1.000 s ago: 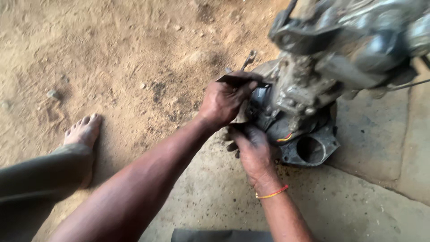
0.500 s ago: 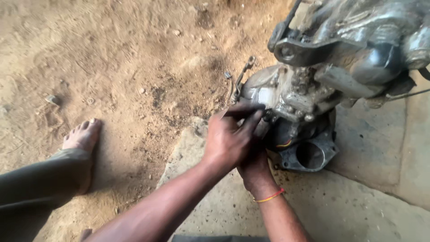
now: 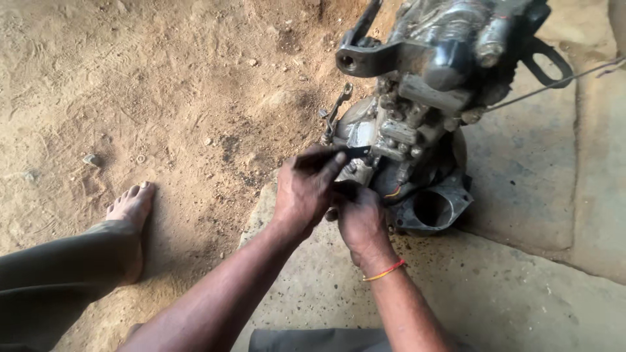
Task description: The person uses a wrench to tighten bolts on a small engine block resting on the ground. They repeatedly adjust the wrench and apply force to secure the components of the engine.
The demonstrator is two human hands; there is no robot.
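A greasy engine block (image 3: pixel 417 124) is seen on a concrete slab (image 3: pixel 521 287). At its near side, a small dark part (image 3: pixel 355 152) is pinched by the left hand (image 3: pixel 303 192), steadying it; the right hand (image 3: pixel 358 218) is curled beneath, its grip hidden.

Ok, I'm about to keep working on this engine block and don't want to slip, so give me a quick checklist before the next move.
1. Left hand gripping the dark flat tool: ok.
2. Right hand braced against the engine: ok.
3. Tool tip seated on its fastener: cannot tell, hidden by fingers.
4. Engine resting steady on the concrete slab: cannot tell.
5. Bare foot away from the engine: ok.
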